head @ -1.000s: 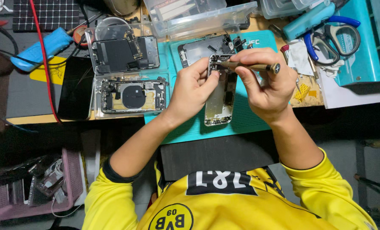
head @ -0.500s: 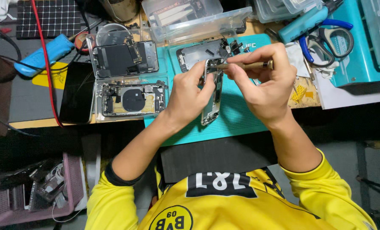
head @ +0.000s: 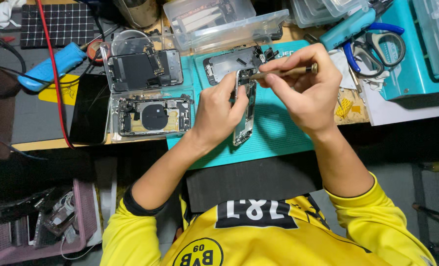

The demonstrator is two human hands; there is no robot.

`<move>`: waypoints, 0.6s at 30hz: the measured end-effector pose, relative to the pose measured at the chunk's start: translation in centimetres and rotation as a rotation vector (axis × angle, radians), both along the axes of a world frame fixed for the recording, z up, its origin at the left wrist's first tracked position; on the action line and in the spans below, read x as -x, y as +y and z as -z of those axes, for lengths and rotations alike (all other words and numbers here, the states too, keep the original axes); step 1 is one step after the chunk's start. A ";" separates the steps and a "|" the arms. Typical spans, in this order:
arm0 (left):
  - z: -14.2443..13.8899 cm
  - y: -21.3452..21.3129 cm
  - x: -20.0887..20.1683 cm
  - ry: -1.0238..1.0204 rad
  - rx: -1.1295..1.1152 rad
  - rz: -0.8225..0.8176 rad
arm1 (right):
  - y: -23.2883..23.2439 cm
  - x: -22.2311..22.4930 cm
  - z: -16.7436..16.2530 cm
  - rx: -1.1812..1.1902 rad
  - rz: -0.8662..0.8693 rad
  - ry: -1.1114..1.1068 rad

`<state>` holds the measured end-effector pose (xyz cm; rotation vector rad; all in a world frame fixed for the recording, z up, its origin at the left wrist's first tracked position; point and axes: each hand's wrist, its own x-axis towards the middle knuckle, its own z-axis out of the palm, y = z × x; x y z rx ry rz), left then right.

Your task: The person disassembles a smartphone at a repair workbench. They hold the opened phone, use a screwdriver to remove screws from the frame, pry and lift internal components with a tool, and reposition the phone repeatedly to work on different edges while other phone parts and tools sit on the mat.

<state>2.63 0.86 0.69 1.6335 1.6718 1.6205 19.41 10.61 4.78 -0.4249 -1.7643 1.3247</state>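
My left hand (head: 218, 112) grips an opened phone frame (head: 244, 125), tilted up on its edge over the teal work mat (head: 278, 133). My right hand (head: 305, 91) holds a thin brown-handled screwdriver (head: 283, 72), its tip touching the top end of the frame. Another opened phone housing (head: 229, 61) lies flat on the mat just behind my hands.
Two opened phones lie in clear trays (head: 148, 93) left of the mat, beside a black screen panel (head: 89, 111). Clear plastic boxes (head: 219, 22) sit behind; blue-handled pliers (head: 372, 44) and a teal case at right. A pink bin of parts (head: 42, 219) stands below the desk.
Both hands have shifted slightly with the phone frame, which now stands more on its edge. The screwdriver stays at the frame's top end.
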 end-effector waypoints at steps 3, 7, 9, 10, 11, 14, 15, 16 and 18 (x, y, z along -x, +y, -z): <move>-0.2 -0.1 -0.1 0.028 -0.012 -0.013 | 0.1 0.1 -0.1 -0.041 0.033 0.039; -0.3 -0.1 0.1 0.044 -0.015 -0.022 | -0.4 0.1 -0.2 -0.093 0.090 -0.055; -0.2 -0.1 0.2 0.044 0.004 -0.031 | -0.5 0.0 -0.3 -0.123 0.074 -0.081; -0.2 -0.2 0.3 0.057 0.008 -0.038 | -0.6 0.0 -0.4 -0.111 0.079 -0.088; -0.2 -0.3 0.3 0.069 0.012 -0.045 | -0.6 0.1 -0.5 -0.098 0.085 -0.095; -0.3 -0.3 0.3 0.107 -0.005 -0.062 | -0.7 0.1 -0.8 -0.107 0.117 -0.132; -0.3 -0.3 0.3 0.119 -0.015 -0.068 | -0.7 0.1 -0.9 -0.118 0.130 -0.148; -0.3 -0.3 0.2 0.130 -0.007 -0.073 | -0.7 0.1 -1.0 -0.101 0.105 -0.135; -0.3 -0.3 0.2 0.153 0.009 -0.083 | -0.6 0.1 -1.2 -0.066 0.054 -0.110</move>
